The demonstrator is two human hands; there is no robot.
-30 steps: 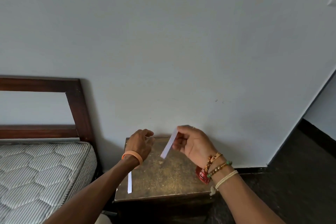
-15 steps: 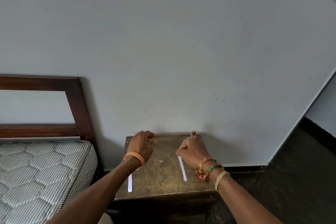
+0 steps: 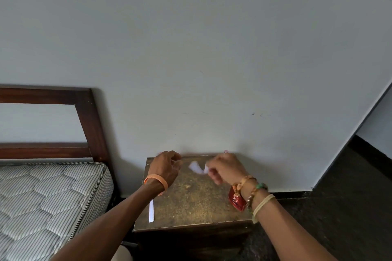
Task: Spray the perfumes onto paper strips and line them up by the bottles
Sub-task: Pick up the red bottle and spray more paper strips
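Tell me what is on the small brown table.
One white paper strip lies near the table's left edge, its far end under the left forearm. The right hand pinches a blurred strip over the top. It and the left hand hide the back corners.

Worn, speckled matt table top (image 3: 191,207), dark polished wooden headboard (image 3: 93,125), quilted striped cloth mattress (image 3: 42,197), smooth white paper strip (image 3: 151,211)

left hand (image 3: 167,168): fingers (image 3: 176,160) curled | right hand (image 3: 226,170): fingers pinched, blurred
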